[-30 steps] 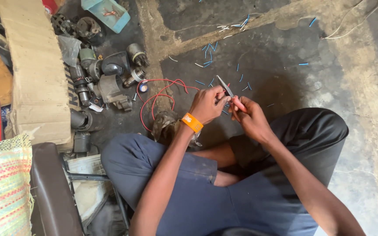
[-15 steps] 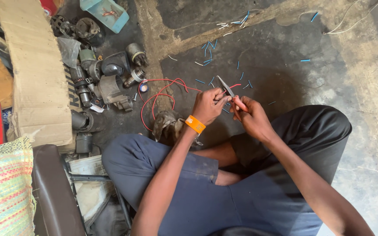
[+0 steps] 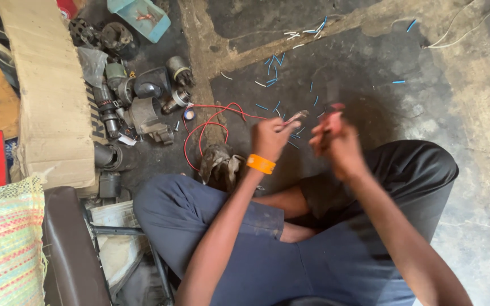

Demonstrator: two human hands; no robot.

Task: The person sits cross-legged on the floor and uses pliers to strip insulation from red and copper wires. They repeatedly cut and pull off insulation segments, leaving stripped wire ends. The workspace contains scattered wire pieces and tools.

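While the person sits cross-legged on the floor, both hands are raised over the lap, close together but apart. Left hand [image 3: 272, 137], with an orange wristband [image 3: 261, 164], has its fingers curled shut on a small plier-like tool [image 3: 294, 118] whose tip pokes out toward the other hand; likely held high so the work sits in plain sight. Right hand [image 3: 336, 141] is motion-blurred, fingers look bunched around something reddish at the top, but whether it truly grips it cannot be told. Red wire [image 3: 211, 122] loops on the ground just ahead of the left hand, running toward the tool, one end near the pile of parts. Short blue and white wire offcuts [image 3: 276, 62] litter the ground beyond the hands, looks like trimmings. Pile of dark metal motor parts [image 3: 137, 96] lies at left beside a cardboard sheet [image 3: 52, 90]. A dirty rag [image 3: 219, 161] sits by the left knee. Surface is stained, cracked concrete floor [image 3: 472, 113]; a workshop-type space, daylight, woven sack [image 3: 4, 243] lower left.
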